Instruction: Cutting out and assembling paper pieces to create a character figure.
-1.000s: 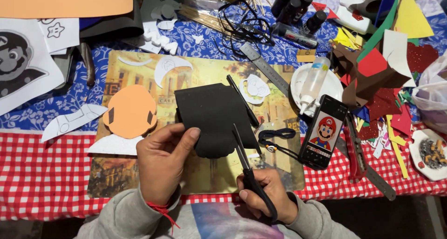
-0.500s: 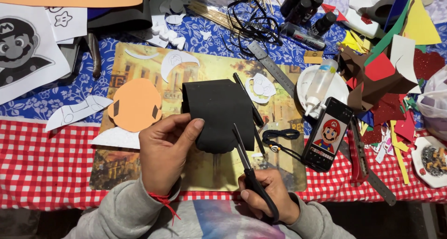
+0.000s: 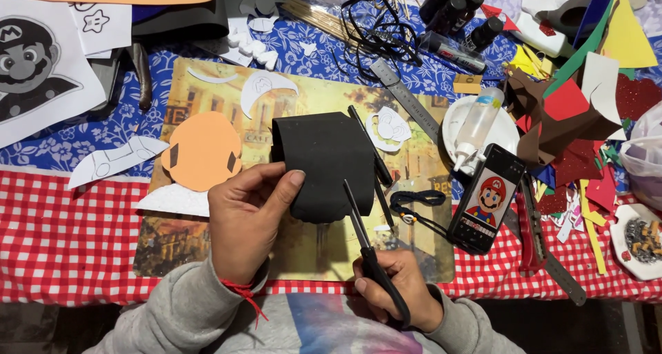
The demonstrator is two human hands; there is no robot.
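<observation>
Mid-cut, I reckon: my left hand (image 3: 245,219) pinches the black foam sheet (image 3: 325,164) at frame centre, right hand (image 3: 394,292) grips scissors (image 3: 369,257), blades narrowly open at its lower edge — next snip needs steady alignment.

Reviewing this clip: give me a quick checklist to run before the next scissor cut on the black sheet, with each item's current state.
1. Left hand grips the black sheet at its left edge: ok.
2. Right hand holds the scissors by the handles: ok.
3. Blades open, at the sheet's lower right edge: ok.
4. Left fingers clear of the blades: ok.
5. Cutting line marked on the sheet: cannot tell.
6. Phone with the reference picture in sight, beside the sheet: ok.
</observation>
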